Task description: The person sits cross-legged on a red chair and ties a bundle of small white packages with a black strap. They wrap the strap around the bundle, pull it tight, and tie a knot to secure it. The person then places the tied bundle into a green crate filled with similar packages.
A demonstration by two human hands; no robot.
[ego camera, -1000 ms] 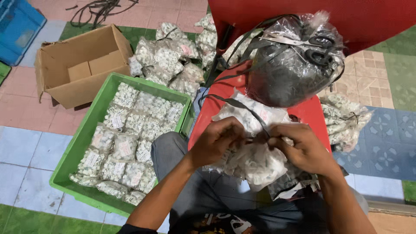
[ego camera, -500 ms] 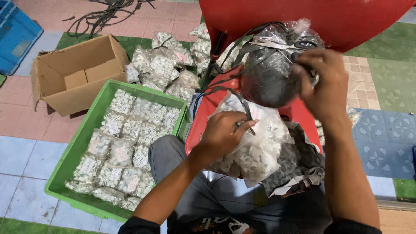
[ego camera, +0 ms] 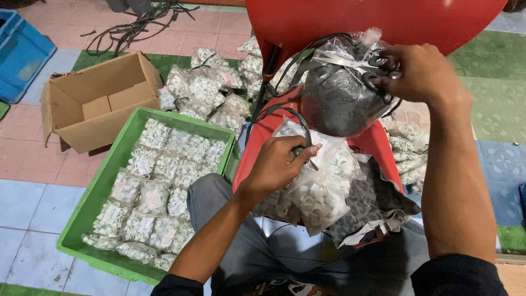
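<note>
Left hand [ego camera: 279, 164] is closed in a pinch on a black rubber band [ego camera: 285, 118], pressing it against the top of a clear bag of small white rings [ego camera: 320, 189]. That bag rests on the red plastic chair [ego camera: 378, 141] seat, just in front of the person's knees.

Right hand [ego camera: 419, 71] is raised and curled into the mouth of a clear plastic sack of black bands [ego camera: 339, 98], fingers hooked among the bands; whether it has one gripped I cannot tell. The sack sits at the back of the seat, touching the chair back.

Progress, judged from layout: the green crate [ego camera: 82, 219] to the left holds rows of packed ring bags lying flat, covering most of its floor. The bag in hand does not look tied off; the band lies loose over it. A heap of similar bags [ego camera: 211, 90] lies on the floor beyond the crate, and more sit to the right of the chair [ego camera: 408, 148]; whether those are banded is too small to tell.

An open cardboard box [ego camera: 93, 104] stands beside the crate, apparently empty. A blue crate [ego camera: 22, 55] sits at far left.
</note>
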